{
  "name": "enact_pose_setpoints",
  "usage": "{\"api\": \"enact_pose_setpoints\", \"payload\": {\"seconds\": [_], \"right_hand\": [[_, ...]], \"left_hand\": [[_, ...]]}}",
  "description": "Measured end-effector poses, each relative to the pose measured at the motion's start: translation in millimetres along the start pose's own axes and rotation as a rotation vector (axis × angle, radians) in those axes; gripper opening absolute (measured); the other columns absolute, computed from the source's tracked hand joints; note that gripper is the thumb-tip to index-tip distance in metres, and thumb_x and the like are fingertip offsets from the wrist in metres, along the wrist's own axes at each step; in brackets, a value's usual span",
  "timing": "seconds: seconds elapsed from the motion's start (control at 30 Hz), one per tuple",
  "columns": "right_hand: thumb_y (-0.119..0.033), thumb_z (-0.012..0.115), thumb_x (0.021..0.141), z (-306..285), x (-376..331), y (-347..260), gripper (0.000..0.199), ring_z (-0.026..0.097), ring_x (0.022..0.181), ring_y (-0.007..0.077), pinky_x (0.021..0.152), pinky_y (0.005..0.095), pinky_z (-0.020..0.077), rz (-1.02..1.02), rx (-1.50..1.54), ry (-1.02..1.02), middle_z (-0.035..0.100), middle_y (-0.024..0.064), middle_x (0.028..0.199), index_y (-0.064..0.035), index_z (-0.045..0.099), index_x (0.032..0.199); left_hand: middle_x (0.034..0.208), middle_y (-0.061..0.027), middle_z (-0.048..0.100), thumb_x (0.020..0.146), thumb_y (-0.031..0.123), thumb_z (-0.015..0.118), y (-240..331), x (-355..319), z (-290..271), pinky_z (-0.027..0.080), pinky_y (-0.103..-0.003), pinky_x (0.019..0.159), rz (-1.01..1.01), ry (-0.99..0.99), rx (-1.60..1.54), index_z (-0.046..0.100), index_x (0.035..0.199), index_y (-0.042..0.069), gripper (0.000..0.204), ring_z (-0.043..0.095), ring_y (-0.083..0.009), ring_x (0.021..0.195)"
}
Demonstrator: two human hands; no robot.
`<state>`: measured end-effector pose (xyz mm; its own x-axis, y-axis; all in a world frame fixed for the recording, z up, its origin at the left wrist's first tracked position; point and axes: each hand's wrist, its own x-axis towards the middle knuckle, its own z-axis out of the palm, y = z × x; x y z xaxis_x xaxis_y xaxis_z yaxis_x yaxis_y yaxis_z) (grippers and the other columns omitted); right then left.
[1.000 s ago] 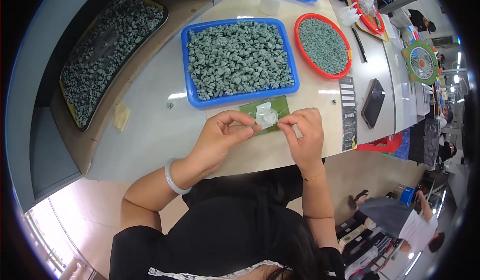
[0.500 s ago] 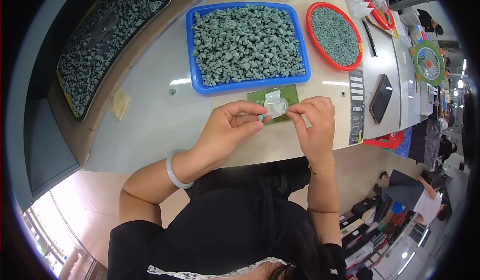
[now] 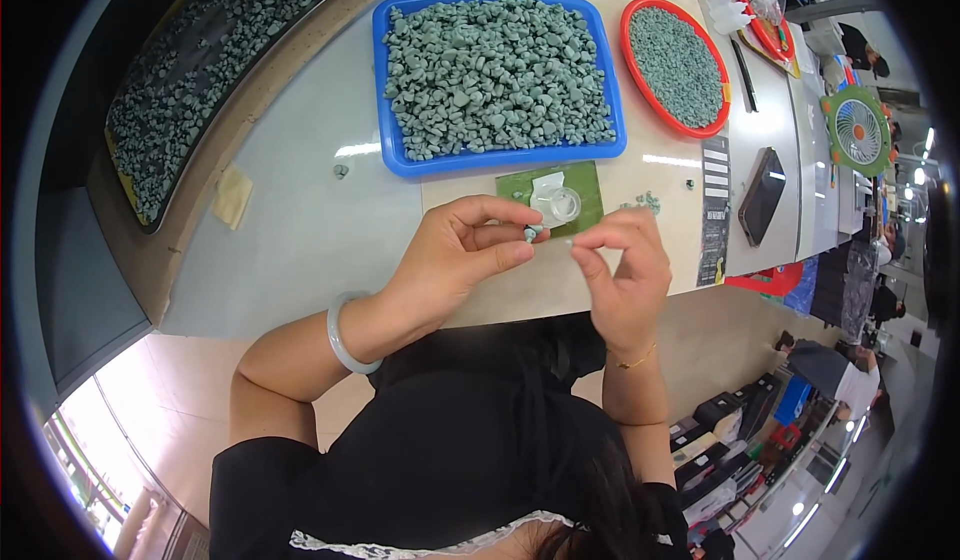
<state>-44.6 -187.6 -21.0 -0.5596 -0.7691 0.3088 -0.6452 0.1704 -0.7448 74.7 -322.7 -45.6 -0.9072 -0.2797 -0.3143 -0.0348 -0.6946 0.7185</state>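
My left hand (image 3: 450,250) is closed, with a small grey-green stone (image 3: 532,232) pinched between thumb and fingertips. To its right my right hand (image 3: 630,270) has thumb and forefinger pressed together, and a tiny pale bit shows at the tips, too small to name. The hands stay apart from each other over the table's near side. Just beyond them lies a green mat (image 3: 588,192), bearing a small clear round container (image 3: 556,204). A little heap of stone chips (image 3: 647,202) sits right of the mat, behind my right hand.
A blue tray (image 3: 400,165) full of grey-green stones stands beyond the mat. Right of it is a red round tray (image 3: 634,60) of finer stones. A dark phone (image 3: 763,197) lies at the right, a yellowish cloth (image 3: 233,198) at the left. One loose stone (image 3: 341,172) rests left.
My right hand has drawn down, away from the clear container, uncovering the chip heap behind it. The left hand keeps its pinch on the stone. The view has shifted slightly.
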Motion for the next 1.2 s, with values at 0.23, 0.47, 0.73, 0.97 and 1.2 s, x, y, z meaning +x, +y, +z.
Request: {"api": "enact_pose_setpoints", "payload": {"seconds": [0.23, 0.47, 0.73, 0.97, 1.2], "right_hand": [[-0.007, 0.068, 0.069, 13.0, -9.4, 1.3, 0.012, 0.045, 0.072, 0.0199, 0.066, 0.0287, 0.0369, -0.190, -0.039, 0.098, 0.050, 0.0046, 0.074, -0.0046, 0.059, 0.075], [-0.007, 0.068, 0.068, 15.0, -11.0, -2.0, 0.012, 0.045, 0.071, 0.0204, 0.065, 0.0292, 0.0372, -0.218, -0.089, 0.093, 0.050, 0.0038, 0.073, -0.0058, 0.059, 0.076], [-0.001, 0.066, 0.058, 17.6, -12.0, -0.1, 0.022, 0.046, 0.069, 0.0198, 0.062, 0.0287, 0.0385, -0.439, -0.195, 0.147, 0.054, 0.0011, 0.076, -0.0081, 0.062, 0.079], [-0.001, 0.065, 0.060, -25.8, -14.2, -23.4, 0.023, 0.046, 0.070, 0.0199, 0.062, 0.0284, 0.0383, -0.507, -0.169, 0.029, 0.055, 0.0013, 0.079, -0.0081, 0.061, 0.081], [-0.012, 0.060, 0.079, -61.3, -53.5, -54.2, 0.032, 0.047, 0.070, 0.0177, 0.067, 0.0281, 0.0383, -0.261, 0.092, 0.131, 0.052, 0.0090, 0.082, -0.0020, 0.043, 0.104]], "left_hand": [[0.096, -0.0093, 0.059, 0.075, -0.002, 0.062, -8.6, -0.7, 2.3, 0.046, -0.027, 0.082, -0.012, -0.038, -0.028, 0.054, 0.096, 0.000, 0.022, 0.058, -0.0157, 0.090], [0.097, -0.0088, 0.058, 0.074, -0.004, 0.062, -4.2, -6.5, 5.3, 0.047, -0.026, 0.080, -0.065, -0.044, -0.029, 0.056, 0.095, -0.001, 0.022, 0.058, -0.0145, 0.089], [0.088, -0.0073, 0.061, 0.074, -0.004, 0.062, 4.8, -9.8, 6.6, 0.048, -0.024, 0.076, -0.107, -0.045, 0.002, 0.059, 0.094, -0.002, 0.020, 0.059, -0.0129, 0.083], [0.088, -0.0064, 0.060, 0.075, -0.004, 0.061, 20.1, -31.7, 44.5, 0.047, -0.023, 0.076, -0.116, -0.074, 0.070, 0.059, 0.095, -0.002, 0.020, 0.059, -0.0119, 0.083], [0.091, -0.0060, 0.058, 0.076, 0.003, 0.062, 61.6, -61.4, 84.9, 0.046, -0.026, 0.076, 0.018, -0.009, 0.137, 0.058, 0.095, 0.000, 0.019, 0.056, -0.0121, 0.086]]}}
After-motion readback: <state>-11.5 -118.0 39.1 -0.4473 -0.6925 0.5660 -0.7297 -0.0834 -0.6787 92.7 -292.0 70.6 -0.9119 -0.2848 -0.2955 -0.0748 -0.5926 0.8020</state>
